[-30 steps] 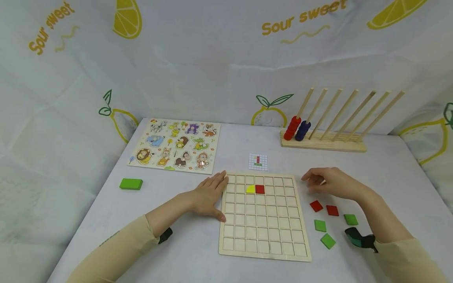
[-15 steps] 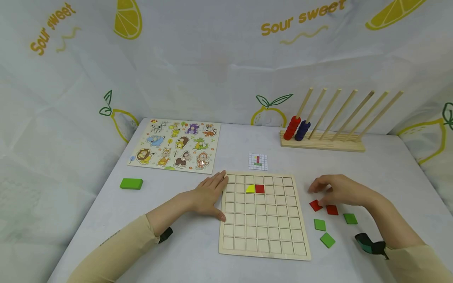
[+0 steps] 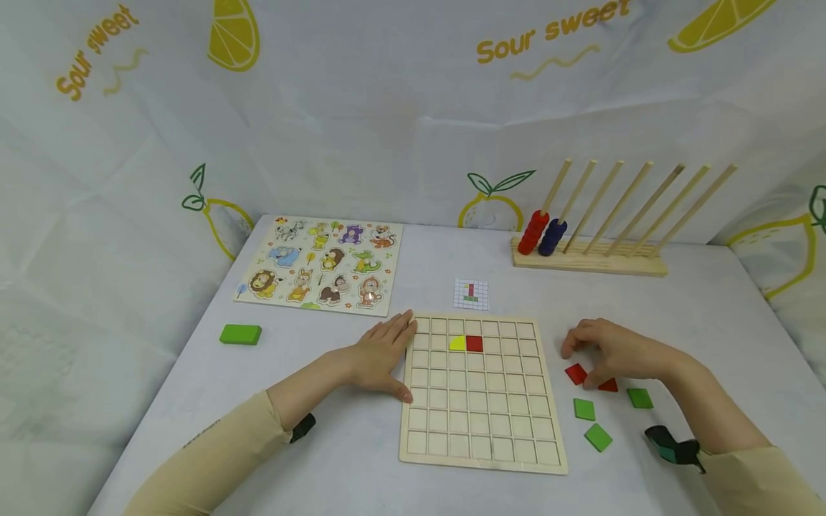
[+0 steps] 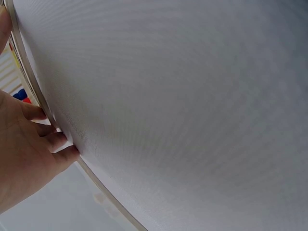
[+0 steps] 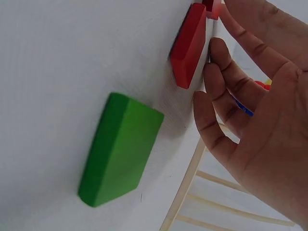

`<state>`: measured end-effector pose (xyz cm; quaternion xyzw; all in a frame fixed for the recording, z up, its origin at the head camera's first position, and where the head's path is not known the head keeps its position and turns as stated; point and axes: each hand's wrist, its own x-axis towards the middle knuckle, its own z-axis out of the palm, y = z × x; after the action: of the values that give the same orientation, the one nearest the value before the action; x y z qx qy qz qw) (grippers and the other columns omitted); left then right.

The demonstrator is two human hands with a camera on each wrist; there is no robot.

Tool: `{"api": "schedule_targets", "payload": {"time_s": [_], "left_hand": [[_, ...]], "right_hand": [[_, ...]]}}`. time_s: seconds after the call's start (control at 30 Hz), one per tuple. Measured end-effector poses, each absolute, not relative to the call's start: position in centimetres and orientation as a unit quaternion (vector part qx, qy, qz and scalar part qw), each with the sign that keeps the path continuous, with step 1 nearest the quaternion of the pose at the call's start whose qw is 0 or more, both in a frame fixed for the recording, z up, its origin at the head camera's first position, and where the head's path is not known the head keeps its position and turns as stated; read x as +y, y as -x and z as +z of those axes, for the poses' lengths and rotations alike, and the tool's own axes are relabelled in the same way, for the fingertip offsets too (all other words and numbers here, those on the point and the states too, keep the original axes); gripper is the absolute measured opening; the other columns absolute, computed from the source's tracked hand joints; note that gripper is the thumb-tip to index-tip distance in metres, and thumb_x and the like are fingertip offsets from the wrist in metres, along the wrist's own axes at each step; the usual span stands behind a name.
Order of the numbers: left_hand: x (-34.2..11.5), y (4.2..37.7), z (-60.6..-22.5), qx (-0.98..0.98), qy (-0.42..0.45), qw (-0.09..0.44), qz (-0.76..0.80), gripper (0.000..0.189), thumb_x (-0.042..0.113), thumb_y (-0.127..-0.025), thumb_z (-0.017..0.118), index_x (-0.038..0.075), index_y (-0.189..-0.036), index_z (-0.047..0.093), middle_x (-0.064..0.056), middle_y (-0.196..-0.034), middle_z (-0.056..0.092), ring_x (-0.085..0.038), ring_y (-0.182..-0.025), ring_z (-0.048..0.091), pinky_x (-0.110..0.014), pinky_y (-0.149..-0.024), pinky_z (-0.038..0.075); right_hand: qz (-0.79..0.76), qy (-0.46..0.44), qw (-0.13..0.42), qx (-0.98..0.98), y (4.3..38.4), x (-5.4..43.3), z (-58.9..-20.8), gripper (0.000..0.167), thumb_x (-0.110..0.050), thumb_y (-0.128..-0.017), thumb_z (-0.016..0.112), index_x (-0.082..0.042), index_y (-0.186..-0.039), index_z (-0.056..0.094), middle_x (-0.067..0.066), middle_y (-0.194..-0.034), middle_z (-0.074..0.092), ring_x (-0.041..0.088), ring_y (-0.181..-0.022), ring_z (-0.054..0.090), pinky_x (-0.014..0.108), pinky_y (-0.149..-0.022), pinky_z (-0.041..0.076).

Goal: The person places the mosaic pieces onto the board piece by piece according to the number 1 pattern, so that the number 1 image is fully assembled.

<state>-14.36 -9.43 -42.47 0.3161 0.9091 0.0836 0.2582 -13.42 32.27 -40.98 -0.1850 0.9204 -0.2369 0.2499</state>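
Note:
My left hand lies with spread fingers along the left edge of a wooden grid board. A yellow quarter-round tile and a red square tile sit side by side in the board's second row. To the right of the board, my right hand hovers low with bent fingers over two loose red tiles. Its thumb tip is between the left red tile and the right one, which it partly hides. In the right wrist view, the fingertips are beside a red tile.
Several green tiles lie nearer me, below the red ones. A pattern card lies behind the board. Farther back are an animal puzzle and a peg abacus. A green block lies at the left.
My right hand has moved right and toward me from beside the board to the loose red tiles, its thumb now down between them. The left hand stays on the board edge.

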Motion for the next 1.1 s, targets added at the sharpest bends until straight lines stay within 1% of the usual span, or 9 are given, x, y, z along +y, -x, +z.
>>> {"api": "schedule_targets", "payload": {"time_s": [0.17,0.43,0.63,0.83,0.93,1.1], "left_hand": [[-9.42,14.38,-42.52,0.909,-0.316,0.259,0.084,0.124,0.065,-0.075,0.073,0.006,-0.16,0.004,-0.012,-0.169,-0.01,-0.031,-0.158,-0.003,-0.05,-0.128,0.008],[-9.5,14.37,-42.54,0.908,-0.315,0.26,0.088,0.124,0.064,-0.076,0.073,0.006,-0.16,0.003,-0.012,-0.169,-0.01,-0.03,-0.158,-0.004,-0.05,-0.128,0.008],[-9.49,14.36,-42.55,0.908,-0.318,0.26,0.088,0.124,0.064,-0.075,0.073,0.006,-0.16,0.004,-0.012,-0.169,-0.01,-0.03,-0.158,-0.004,-0.05,-0.128,0.008],[-9.46,14.37,-42.46,0.908,-0.317,0.26,0.085,0.124,0.065,-0.075,0.073,0.006,-0.16,0.004,-0.012,-0.169,-0.01,-0.03,-0.158,-0.004,-0.05,-0.128,0.008],[-9.47,14.38,-42.4,0.908,-0.317,0.261,0.085,0.124,0.065,-0.075,0.072,0.006,-0.16,0.004,-0.012,-0.169,-0.01,-0.03,-0.158,-0.004,-0.051,-0.128,0.008],[-9.51,14.42,-42.47,0.908,-0.318,0.26,0.084,0.124,0.066,-0.075,0.072,0.006,-0.16,0.004,-0.012,-0.169,-0.01,-0.03,-0.158,-0.004,-0.05,-0.128,0.008]], "right_hand": [[-0.238,0.195,0.247,0.919,13.32,32.15,-41.08,0.038,-0.021,-0.068,0.087,-0.027,-0.098,0.065,-0.005,-0.104,0.058,0.015,-0.101,0.046,0.023,-0.081,0.046],[-0.244,0.225,0.228,0.915,13.51,32.22,-41.11,0.029,-0.016,-0.074,0.082,-0.026,-0.095,0.064,-0.007,-0.099,0.06,0.007,-0.097,0.051,0.023,-0.083,0.047],[-0.238,0.237,0.217,0.917,13.62,32.29,-41.13,0.027,-0.017,-0.075,0.081,-0.027,-0.093,0.064,-0.008,-0.096,0.059,0.005,-0.095,0.05,0.023,-0.083,0.046],[-0.23,0.213,0.21,0.926,13.69,31.94,-41.23,0.028,-0.013,-0.073,0.083,-0.025,-0.089,0.064,-0.008,-0.09,0.058,0.006,-0.086,0.048,0.022,-0.075,0.045],[-0.231,0.195,0.203,0.932,13.62,31.74,-41.24,0.028,-0.012,-0.072,0.084,-0.023,-0.088,0.064,-0.007,-0.089,0.058,0.008,-0.082,0.047,0.021,-0.07,0.042],[-0.226,0.179,0.191,0.938,13.6,31.36,-41.31,0.027,-0.011,-0.072,0.084,-0.021,-0.084,0.063,-0.006,-0.086,0.06,0.011,-0.081,0.049,0.022,-0.068,0.042]]}}
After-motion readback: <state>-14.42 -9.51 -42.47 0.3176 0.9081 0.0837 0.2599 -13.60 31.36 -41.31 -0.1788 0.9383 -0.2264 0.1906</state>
